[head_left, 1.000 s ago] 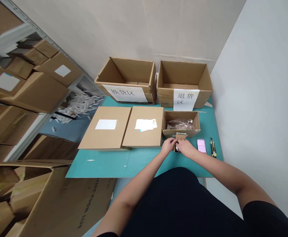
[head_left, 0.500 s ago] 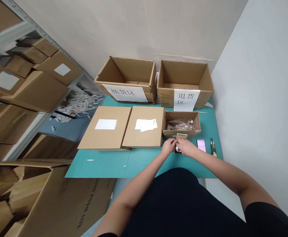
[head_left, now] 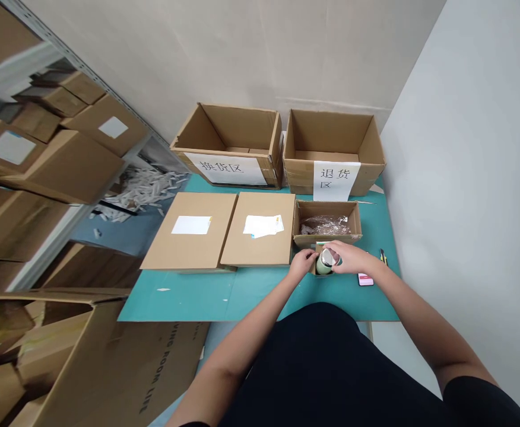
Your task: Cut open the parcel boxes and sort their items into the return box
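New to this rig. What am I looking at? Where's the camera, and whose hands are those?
No machine here: the camera is worn on a person's head, looking down at their own bare hands. The right hand holds a pale green cylinder, perhaps a bottle. The left hand is at a cardboard flap beside it. On the teal mat are a small open carton holding plastic-wrapped material, two flat cartons, and a phone. Two open cartons with paper signs stand behind.

This is a warehouse returns room: grey metal shelving (head_left: 86,71) stacked with brown cardboard cartons (head_left: 108,127) stands beside a teal work table (head_left: 166,302). Open cardboard boxes (head_left: 228,130) carry white paper signs (head_left: 224,169) reading "exchange area" and "returns area".
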Demonstrator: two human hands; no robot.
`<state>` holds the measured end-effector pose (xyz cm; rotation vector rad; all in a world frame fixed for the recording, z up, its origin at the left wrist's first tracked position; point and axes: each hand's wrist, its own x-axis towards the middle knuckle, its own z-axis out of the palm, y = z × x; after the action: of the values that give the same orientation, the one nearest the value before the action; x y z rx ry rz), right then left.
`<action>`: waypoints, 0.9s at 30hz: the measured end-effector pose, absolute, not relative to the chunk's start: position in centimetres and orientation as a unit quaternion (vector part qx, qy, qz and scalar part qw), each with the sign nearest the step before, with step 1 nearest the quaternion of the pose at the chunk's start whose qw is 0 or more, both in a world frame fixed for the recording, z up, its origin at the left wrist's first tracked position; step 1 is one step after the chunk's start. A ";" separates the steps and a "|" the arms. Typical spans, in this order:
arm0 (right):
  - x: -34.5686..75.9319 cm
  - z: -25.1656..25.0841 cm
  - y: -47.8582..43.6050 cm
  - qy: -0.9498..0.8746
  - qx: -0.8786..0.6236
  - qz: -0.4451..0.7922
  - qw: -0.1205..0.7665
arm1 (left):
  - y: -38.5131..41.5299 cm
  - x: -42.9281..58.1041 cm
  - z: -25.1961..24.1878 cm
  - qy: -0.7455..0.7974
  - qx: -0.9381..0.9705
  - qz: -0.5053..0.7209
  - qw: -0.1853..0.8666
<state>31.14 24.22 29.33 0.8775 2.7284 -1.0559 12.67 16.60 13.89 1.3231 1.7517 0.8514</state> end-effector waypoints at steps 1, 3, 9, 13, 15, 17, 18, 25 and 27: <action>31.5 29.6 24.3 0.875 0.295 -0.383 0.018 | 16.7 12.7 14.0 0.685 0.519 0.338 0.384; 32.4 30.1 24.5 0.842 0.307 -0.442 -0.035 | 16.7 12.7 14.2 0.678 0.520 0.349 0.385; 34.9 31.1 24.6 0.722 0.337 -0.572 -0.197 | 16.6 12.2 15.3 0.643 0.528 0.378 0.406; 35.2 31.2 24.9 0.665 0.340 -0.618 -0.246 | 16.3 11.7 16.7 0.615 0.503 0.431 0.429; 35.0 31.2 25.1 0.654 0.344 -0.626 -0.250 | 16.2 11.5 18.1 0.604 0.493 0.462 0.422; 34.8 31.2 25.4 0.647 0.343 -0.634 -0.249 | 16.3 11.4 19.8 0.584 0.490 0.491 0.422; 34.6 31.2 25.6 0.643 0.340 -0.640 -0.249 | 16.2 11.4 20.8 0.567 0.494 0.499 0.431; 33.6 30.2 26.5 0.626 0.318 -0.652 -0.285 | 15.6 12.2 25.0 0.444 0.504 0.434 0.600; 33.2 29.5 26.3 0.614 0.324 -0.652 -0.306 | 15.3 12.6 25.0 0.440 0.486 0.432 0.620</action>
<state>33.15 26.26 29.54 1.2798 2.4269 -2.5749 12.65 15.30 24.96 1.1171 1.0123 0.9925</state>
